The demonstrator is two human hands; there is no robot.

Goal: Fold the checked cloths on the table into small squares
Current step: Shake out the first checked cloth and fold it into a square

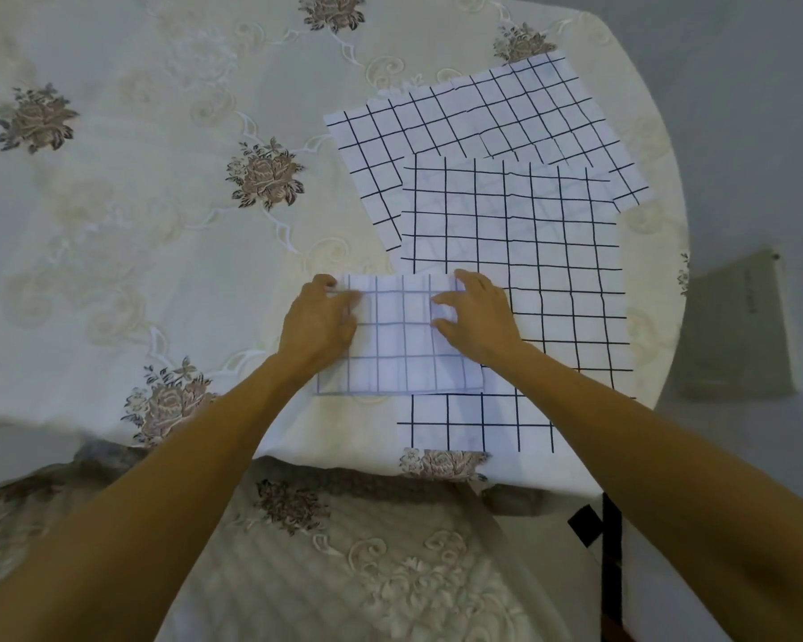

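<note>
While my left hand (318,324) and right hand (476,317) press flat, fingers spread, on the folded cloth (399,349) near the table (135,224) edge, one's nearly square. Two open cloths (520,252) beside it are still unfolded

I am seeing two bare forearms coming in from the lower edge, no sleeves showing anywhere along them. Left hand (318,324) and right hand (476,317) are both bare: no gloves, rings, watch or bands showing. Fingers (446,298) are looking slim; nails are blurring out, too soft to judge.
</note>
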